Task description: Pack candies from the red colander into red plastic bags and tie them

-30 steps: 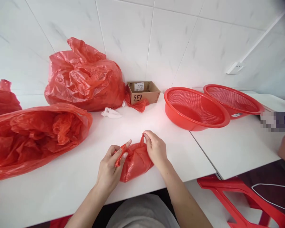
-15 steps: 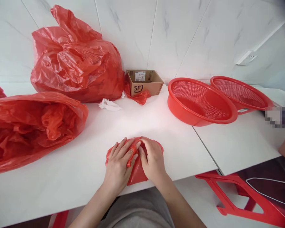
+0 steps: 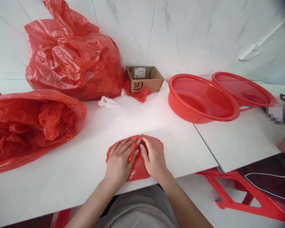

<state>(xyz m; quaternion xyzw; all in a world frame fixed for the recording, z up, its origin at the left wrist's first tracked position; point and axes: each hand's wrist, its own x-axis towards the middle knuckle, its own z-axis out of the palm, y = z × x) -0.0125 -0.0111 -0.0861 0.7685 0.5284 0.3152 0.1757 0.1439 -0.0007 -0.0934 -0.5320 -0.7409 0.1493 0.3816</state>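
My R hand (image 3: 155, 155) dropped half-open onto the red bag (image 3: 138, 169), L hand (image 3: 119, 161) half-curled round its end, prob flattening it; next needs even pressure.

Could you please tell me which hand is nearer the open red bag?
Left. The left hand is right of the open red bag, on the red bundle; the right hand is farther right, on the same bundle.

The left forearm (image 3: 91, 202) and right forearm (image 3: 184, 199), both bare, reach forward and converge. The left hand (image 3: 118, 163) lies palm down, its fingers extended forward and slightly rightward; the right hand (image 3: 155, 158) curves inward, thumb apart from the fingers, just beside the left
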